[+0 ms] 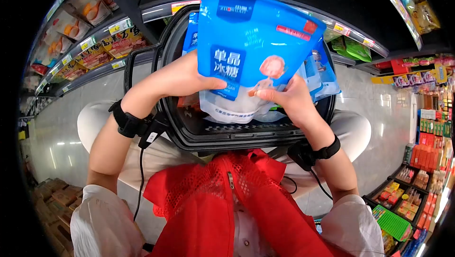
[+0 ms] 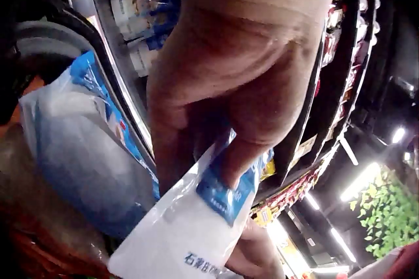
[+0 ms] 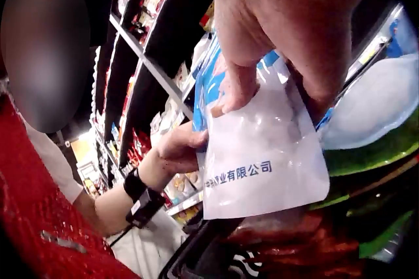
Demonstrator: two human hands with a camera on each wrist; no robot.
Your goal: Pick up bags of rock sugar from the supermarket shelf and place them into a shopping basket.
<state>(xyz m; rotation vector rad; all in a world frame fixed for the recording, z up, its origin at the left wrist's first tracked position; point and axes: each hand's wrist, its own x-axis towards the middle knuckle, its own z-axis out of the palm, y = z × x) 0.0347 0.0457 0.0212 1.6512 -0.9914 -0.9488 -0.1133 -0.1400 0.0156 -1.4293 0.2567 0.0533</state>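
A blue and white bag of rock sugar (image 1: 256, 34) is held up over a black basket (image 1: 208, 141), its printed front toward the head camera. My left hand (image 1: 192, 74) grips its left side, thumb across the front and fingers hidden behind. On the other side my right hand (image 1: 289, 98) pinches the lower right part, thumb on the front. In the right wrist view the white bottom of the sugar bag (image 3: 268, 181) hangs below the right hand (image 3: 281, 37). More blue and white bags (image 1: 322, 74) lie in the basket beneath.
Shelves with price tags (image 1: 121, 25) and packaged food run along the far side and left. Green packs (image 1: 353, 48) stand on a low shelf behind the basket. At the right are racks of red packages (image 1: 426, 155) and a green tray (image 1: 392, 222). Cardboard boxes (image 1: 64, 197) lie lower left.
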